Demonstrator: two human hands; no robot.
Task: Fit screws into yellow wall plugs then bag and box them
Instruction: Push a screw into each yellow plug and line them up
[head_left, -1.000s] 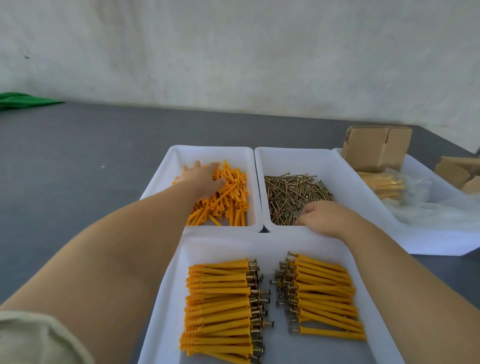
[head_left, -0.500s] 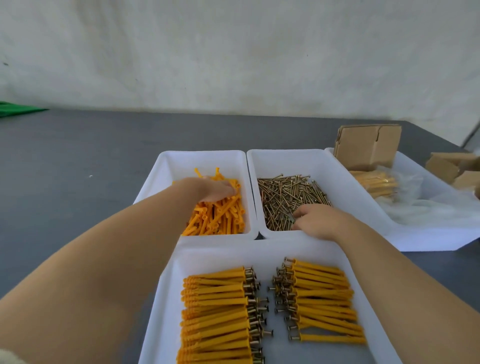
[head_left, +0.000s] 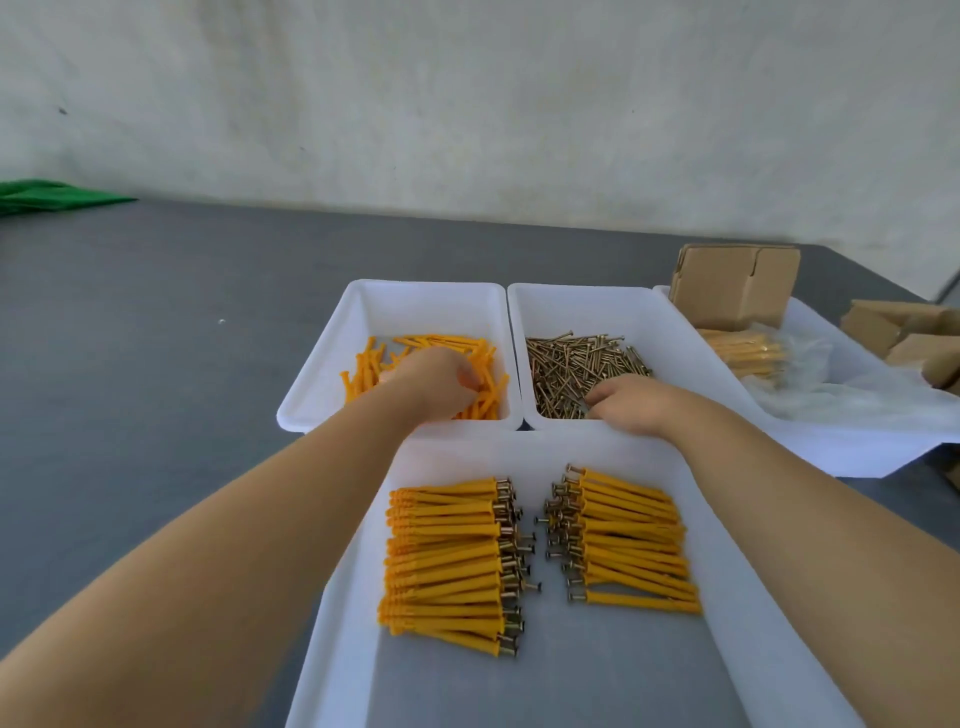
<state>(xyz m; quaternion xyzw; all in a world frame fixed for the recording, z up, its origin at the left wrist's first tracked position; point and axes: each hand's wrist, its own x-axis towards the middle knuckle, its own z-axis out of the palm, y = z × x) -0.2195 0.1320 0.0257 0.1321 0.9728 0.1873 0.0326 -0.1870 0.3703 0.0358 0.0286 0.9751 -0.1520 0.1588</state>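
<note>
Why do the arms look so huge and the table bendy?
Head view: the wide lens stretches what is near its edges, so the forearms balloon and the table curves; light is soft and even, no glare; screws stay sharp.

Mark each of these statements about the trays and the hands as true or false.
1. The left hand is in the tray of loose yellow plugs. True.
2. The right hand is in the near tray. False: it is in the tray of screws.
3. The assembled plugs lie in two groups, screw heads facing the middle. True.
4. The cardboard box stands in the screw tray. False: it stands in the tray at far right.
</note>
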